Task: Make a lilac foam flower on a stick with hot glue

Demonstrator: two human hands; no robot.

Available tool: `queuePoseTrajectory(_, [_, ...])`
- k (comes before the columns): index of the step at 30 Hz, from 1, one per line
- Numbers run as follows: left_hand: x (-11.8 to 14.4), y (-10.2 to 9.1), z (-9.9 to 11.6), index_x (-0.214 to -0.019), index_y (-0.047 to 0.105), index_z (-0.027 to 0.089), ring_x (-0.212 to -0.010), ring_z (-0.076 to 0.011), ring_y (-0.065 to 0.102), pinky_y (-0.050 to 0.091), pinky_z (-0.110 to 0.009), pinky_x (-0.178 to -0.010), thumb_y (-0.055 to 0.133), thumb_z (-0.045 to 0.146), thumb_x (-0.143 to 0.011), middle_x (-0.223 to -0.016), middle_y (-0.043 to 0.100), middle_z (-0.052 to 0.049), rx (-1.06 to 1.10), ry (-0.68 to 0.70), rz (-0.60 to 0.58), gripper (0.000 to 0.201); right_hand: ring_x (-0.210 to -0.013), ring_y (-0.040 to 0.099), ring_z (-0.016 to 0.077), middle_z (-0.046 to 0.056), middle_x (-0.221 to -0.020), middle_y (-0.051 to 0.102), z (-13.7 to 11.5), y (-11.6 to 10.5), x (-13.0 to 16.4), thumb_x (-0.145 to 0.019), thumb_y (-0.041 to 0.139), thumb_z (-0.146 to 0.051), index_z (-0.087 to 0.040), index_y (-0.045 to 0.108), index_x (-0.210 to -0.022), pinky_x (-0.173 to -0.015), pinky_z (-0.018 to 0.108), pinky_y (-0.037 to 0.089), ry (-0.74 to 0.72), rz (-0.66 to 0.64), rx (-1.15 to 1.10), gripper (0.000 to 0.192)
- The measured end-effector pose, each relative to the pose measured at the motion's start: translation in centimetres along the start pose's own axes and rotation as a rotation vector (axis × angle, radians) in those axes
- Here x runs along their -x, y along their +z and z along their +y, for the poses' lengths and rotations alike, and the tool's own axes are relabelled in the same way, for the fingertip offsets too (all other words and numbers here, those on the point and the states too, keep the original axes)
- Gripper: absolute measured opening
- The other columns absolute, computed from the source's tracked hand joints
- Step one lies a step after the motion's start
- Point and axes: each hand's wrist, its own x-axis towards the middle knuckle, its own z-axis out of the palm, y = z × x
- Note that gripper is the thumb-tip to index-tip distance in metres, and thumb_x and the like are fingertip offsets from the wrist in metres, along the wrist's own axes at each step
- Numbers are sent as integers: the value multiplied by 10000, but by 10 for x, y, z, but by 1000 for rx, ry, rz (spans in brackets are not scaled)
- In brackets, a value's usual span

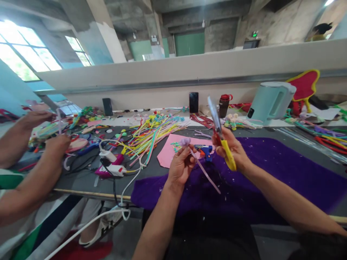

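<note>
My left hand [180,164] pinches a lilac pipe cleaner [206,173] with a fluffy purple tuft at its top end; its stem slants down to the right. My right hand [230,146] grips scissors [221,131] with red and yellow handles, blades pointing up. Both hands hover over a purple felt sheet [271,173] on the grey table. A blue glue gun [204,151] and a pink paper sheet [166,153] lie just behind my hands.
A heap of coloured pipe cleaners [150,135] lies behind the pink sheet. White cables and a power strip [112,164] sit to the left. A co-worker's hands [54,144] work at far left. A pale kettle [271,101], a bottle [224,104] and two phones stand at the back.
</note>
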Motion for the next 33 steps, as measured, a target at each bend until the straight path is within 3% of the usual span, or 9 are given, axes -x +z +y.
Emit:
queuePoseTrajectory(3, [-3, -8, -2, -815, 633, 129, -405, -14, 481, 320, -95, -330, 721, 247, -637, -639, 615, 15, -44, 8, 62, 230, -675, 463, 111, -11, -876, 466, 25, 10, 10, -691, 627, -238, -301, 370, -1196, -592, 241, 418, 40, -61, 108, 570])
queuePoseTrajectory(7, [2, -16, -9, -806, 633, 136, -403, -24, 492, 322, -104, -333, 723, 260, -634, -625, 616, 15, -83, -1, 83, 230, -655, 469, 113, -8, -892, 517, 48, 12, 26, -641, 671, -238, -253, 415, -1179, -631, 261, 426, 70, -83, 420, 596])
queuePoseTrajectory(16, [7, -13, -15, -731, 640, 145, -468, -50, 530, 379, -130, -406, 726, 260, -626, -602, 618, 18, -164, 102, 111, 178, -691, 485, 145, 36, -914, 532, 35, 21, 32, -673, 670, -353, -233, 406, -1268, -622, 267, 431, -142, -67, 680, 662])
queuePoseTrajectory(19, [9, -12, -16, -719, 637, 145, -429, -53, 497, 361, -138, -388, 706, 269, -653, -525, 585, 28, -216, 116, 71, 156, -723, 506, 163, 49, -926, 539, 36, 23, 33, -687, 661, -397, -238, 398, -1277, -634, 279, 429, -159, -78, 776, 666])
queuePoseTrajectory(23, [11, -10, -19, -743, 648, 138, -460, -78, 533, 373, -155, -388, 705, 320, -648, -569, 617, 3, -267, 126, 92, 213, -750, 521, 181, 63, -943, 544, 39, 23, 33, -705, 638, -428, -243, 389, -1286, -643, 291, 427, -166, -65, 851, 659])
queuePoseTrajectory(33, [11, -9, -22, -760, 658, 141, -476, -93, 547, 392, -169, -411, 722, 329, -621, -567, 622, 1, -251, 140, 82, 243, -794, 539, 199, 69, -953, 547, 39, 25, 35, -717, 633, -430, -253, 354, -1306, -663, 306, 443, -180, -91, 831, 675])
